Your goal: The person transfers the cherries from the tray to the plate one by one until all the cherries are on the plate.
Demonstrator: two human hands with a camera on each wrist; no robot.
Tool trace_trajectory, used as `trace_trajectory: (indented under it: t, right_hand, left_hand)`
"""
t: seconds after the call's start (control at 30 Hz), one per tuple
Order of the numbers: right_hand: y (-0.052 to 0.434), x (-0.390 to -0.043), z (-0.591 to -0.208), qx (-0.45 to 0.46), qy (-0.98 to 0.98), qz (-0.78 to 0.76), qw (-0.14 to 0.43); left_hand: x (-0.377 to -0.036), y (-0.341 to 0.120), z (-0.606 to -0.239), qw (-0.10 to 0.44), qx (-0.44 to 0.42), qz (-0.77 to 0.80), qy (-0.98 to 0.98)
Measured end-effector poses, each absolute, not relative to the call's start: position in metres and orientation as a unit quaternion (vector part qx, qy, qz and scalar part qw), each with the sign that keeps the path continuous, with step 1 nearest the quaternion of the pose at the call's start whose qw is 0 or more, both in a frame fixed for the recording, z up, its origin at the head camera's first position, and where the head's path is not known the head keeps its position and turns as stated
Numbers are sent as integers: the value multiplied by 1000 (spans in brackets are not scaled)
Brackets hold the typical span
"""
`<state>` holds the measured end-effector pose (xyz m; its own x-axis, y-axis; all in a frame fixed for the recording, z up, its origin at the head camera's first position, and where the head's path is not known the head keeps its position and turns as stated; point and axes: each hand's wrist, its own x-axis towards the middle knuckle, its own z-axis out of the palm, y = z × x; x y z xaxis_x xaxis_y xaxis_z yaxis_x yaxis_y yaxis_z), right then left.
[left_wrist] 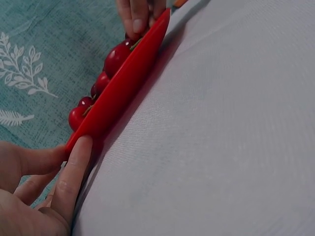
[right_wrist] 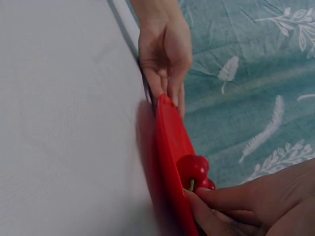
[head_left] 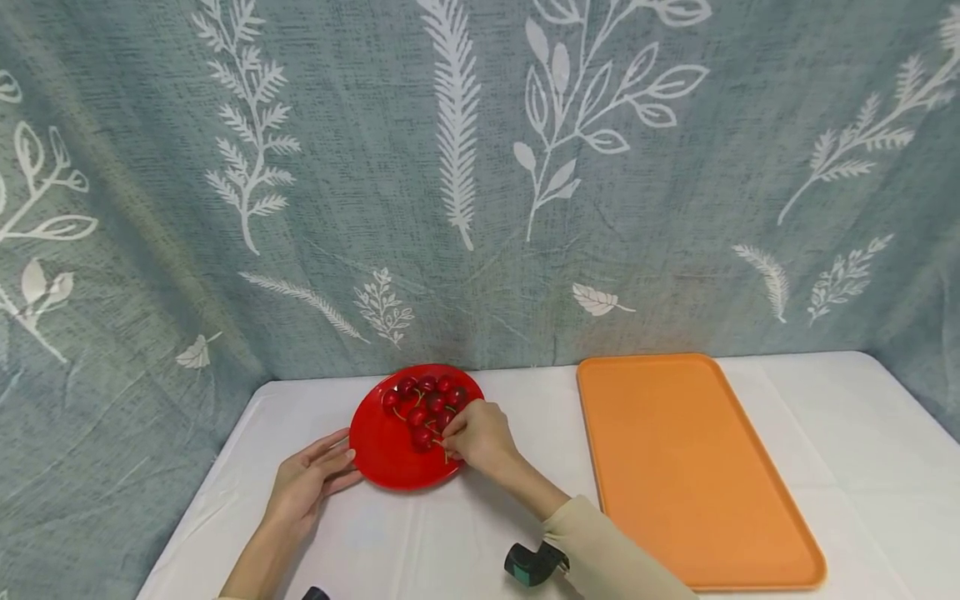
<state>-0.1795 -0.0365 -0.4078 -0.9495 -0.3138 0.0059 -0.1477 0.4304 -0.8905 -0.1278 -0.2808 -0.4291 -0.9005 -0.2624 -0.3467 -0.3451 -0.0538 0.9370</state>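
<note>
The right hand (head_left: 480, 436) sits just below the middle of the head view, over the near right part of a red plate (head_left: 378, 454). Its fingers are curled in together, and in the right wrist view the fingertips (right_wrist: 209, 194) close around the green stem of a cherry (right_wrist: 193, 167) at the lower right of that frame, pinching it. A beige sleeve (head_left: 607, 554) covers the forearm, running down toward the bottom edge of the head view, with a dark wrist camera mount (head_left: 532, 564) strapped beside it.

The left hand (head_left: 307, 483) lies to the lower left of the plate in the head view, palm down on the table, fingers nearly straight. Its fingertips (left_wrist: 81, 147) touch the plate's rim at the lower left of the left wrist view; the hand steadies the plate rather than gripping it, and nothing is held in it.

The plate rests on a white tablecloth (head_left: 465, 533), near the table's far edge, slightly left of centre in the head view. The cluster of dark red cherries (head_left: 423, 400) lies on its far half, several with stems showing.

To the right of the plate, apart from it, a long orange tray (head_left: 675, 467) lies on the cloth, reaching from the far edge down toward the lower right of the head view. Behind the table hangs a grey-blue curtain (head_left: 375, 167) printed with white leaves and fronds, filling the upper half of the frame.
</note>
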Motion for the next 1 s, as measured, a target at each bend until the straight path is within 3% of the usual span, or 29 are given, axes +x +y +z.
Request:
trace_trajectory:
  t: [0.27,0.5,1.0]
  right_hand:
    - [-24,-183,-400,-174,833,-517,92]
    - [14,-193,-384,-232,854,-465,35]
    - [156,-221,-373,-138,869,-469,-79]
  left_hand:
    - [-127,-283,-429,34,-216,692,688]
    - [-126,-288,-429,37,-222,690,688]
    - [-126,-290,-424,61,-192,691,694]
